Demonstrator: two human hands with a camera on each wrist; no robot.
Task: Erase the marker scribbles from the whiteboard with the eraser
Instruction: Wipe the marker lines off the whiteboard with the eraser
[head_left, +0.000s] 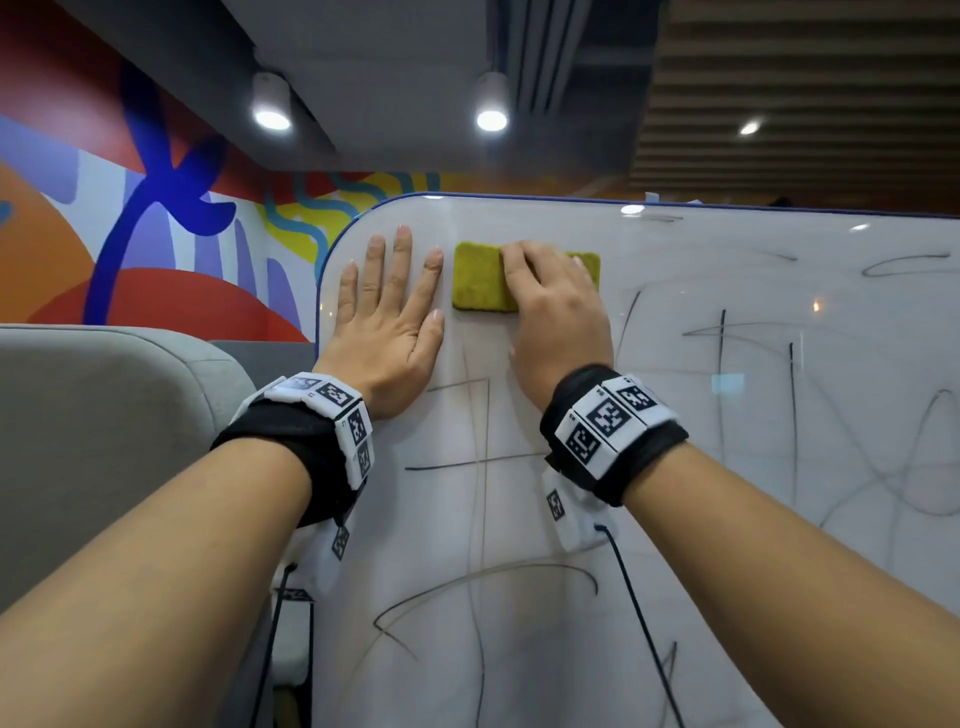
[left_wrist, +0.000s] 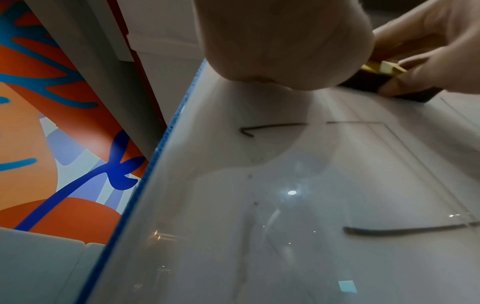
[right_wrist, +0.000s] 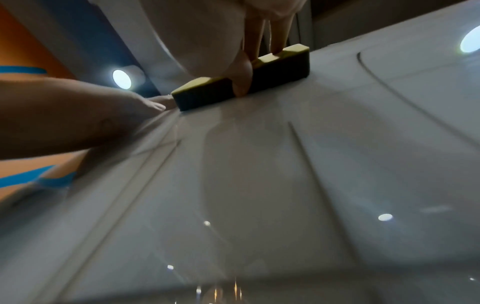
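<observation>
A yellow-green eraser (head_left: 480, 283) with a dark felt underside (right_wrist: 207, 98) is pressed against the upper left of the whiteboard (head_left: 675, 415). My right hand (head_left: 556, 306) grips it, fingers over its top and thumb (right_wrist: 242, 84) on its near edge. My left hand (head_left: 387, 312) lies flat on the board just left of the eraser, fingers straight and spread. Black marker scribbles (head_left: 789, 415) run over the board below and to the right of both hands. In the left wrist view the eraser (left_wrist: 384, 70) shows beyond my palm, and two strokes (left_wrist: 270, 126) lie near.
The board's blue rim (head_left: 324, 260) curves just left of my left hand. A grey padded panel (head_left: 104, 426) stands at the left. A colourful mural wall (head_left: 156, 218) lies behind, with ceiling lamps (head_left: 270, 104) above.
</observation>
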